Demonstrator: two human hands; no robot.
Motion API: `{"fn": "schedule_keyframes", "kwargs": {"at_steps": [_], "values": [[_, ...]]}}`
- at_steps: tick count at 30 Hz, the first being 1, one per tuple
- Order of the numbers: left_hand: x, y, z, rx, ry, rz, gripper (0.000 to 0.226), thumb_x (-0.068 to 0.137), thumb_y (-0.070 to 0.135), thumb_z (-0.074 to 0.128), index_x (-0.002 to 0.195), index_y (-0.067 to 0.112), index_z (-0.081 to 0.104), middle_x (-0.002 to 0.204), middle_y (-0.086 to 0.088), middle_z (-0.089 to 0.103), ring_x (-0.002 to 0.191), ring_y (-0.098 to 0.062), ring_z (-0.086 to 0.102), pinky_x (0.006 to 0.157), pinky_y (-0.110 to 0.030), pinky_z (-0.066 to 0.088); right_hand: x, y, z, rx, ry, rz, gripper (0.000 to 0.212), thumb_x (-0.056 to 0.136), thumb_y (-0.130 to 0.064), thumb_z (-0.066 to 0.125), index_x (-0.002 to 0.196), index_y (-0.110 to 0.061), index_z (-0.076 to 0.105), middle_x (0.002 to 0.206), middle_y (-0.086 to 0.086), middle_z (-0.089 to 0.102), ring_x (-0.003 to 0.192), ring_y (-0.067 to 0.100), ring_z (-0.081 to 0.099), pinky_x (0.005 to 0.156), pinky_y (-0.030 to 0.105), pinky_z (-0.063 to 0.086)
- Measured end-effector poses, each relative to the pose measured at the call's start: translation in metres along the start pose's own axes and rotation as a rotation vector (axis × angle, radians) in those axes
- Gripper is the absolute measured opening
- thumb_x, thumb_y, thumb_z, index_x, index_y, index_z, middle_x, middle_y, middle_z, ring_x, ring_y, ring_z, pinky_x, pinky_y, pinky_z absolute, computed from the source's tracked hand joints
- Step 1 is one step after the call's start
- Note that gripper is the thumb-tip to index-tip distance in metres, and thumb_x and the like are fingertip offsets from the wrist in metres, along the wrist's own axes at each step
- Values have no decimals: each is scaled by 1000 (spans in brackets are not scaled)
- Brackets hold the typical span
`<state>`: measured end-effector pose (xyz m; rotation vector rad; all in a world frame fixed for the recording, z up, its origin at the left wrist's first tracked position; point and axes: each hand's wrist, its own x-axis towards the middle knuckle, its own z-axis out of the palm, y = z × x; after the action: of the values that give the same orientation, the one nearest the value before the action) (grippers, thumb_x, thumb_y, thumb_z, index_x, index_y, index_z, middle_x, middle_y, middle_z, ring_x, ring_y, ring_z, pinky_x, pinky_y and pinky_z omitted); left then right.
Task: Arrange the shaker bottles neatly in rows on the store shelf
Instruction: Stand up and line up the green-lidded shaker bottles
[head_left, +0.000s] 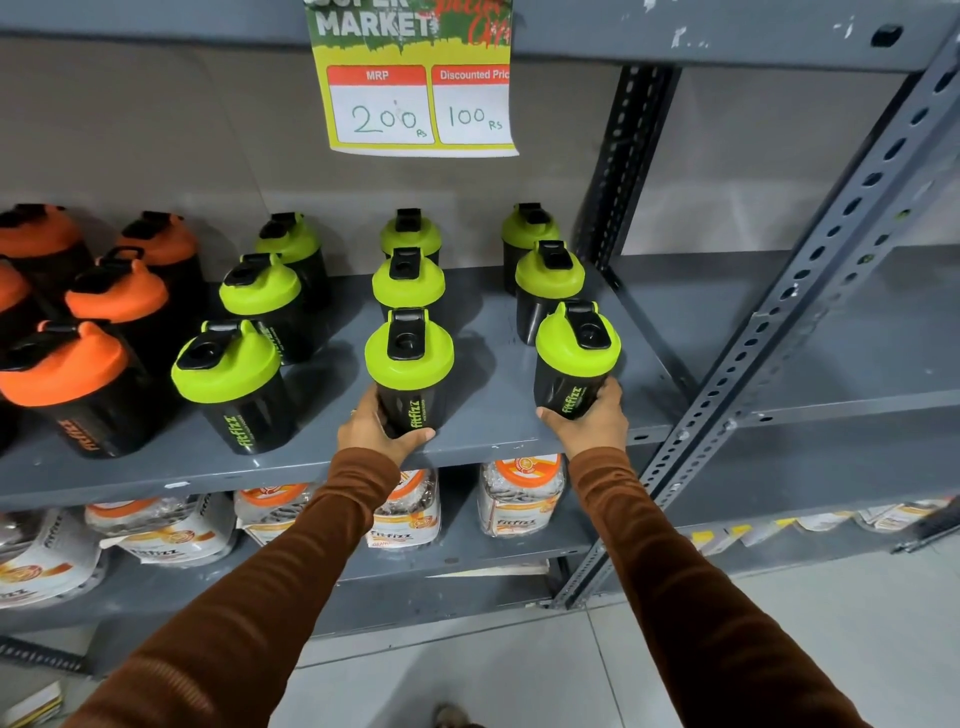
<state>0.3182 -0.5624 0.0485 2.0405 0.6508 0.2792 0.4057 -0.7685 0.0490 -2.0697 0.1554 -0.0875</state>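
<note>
Green-lidded shaker bottles (409, 371) have black bodies, lime-green lids with black flip caps, and lime-green "fitfizz" lettering; the orange-lidded shaker bottles (78, 387) share the black body, with orange lids and orange lettering. The store shelf (498, 387) and its perforated uprights (810, 291) are painted matte grey with white chips, and the price sign (418, 78) is yellow with red-headed white boxes and green handwritten figures. The sleeves (670, 571) are ribbed rust-brown, and the jars (522, 493) below show orange and white labels.
</note>
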Motion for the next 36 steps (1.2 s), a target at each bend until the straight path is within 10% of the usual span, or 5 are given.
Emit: {"fn": "schedule_keyframes", "kwargs": {"at_steps": [36], "values": [[-3,4,0,4,-5,-6,70,60,24,83,120,7,49,122,-14,62,110,-32,58,99,-43,45,4,4,-1,-11,31,24,72,65,-12,81,126,-2,43,125,20,58,116,36,54,100,39,43]]}}
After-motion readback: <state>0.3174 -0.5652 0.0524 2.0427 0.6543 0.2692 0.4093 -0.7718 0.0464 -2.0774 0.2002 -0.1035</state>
